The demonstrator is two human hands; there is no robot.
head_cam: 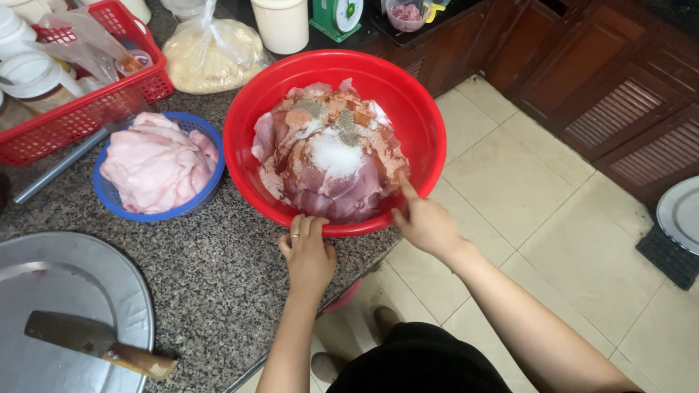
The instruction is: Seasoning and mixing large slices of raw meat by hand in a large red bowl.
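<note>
A big red plastic bowl stands on the speckled granite counter, overhanging its front edge. It is piled with raw meat slices topped with white grains and brown and grey powder. My left hand grips the bowl's near rim, fingers curled over it, a ring on one finger. My right hand rests against the bowl's lower right rim, with the index finger stretched out and touching the meat.
A blue basket of pale pink meat sits left of the bowl. Behind are a red basket of jars, a tied bag and a white tub. A cleaver lies on a round metal tray. Tiled floor lies to the right.
</note>
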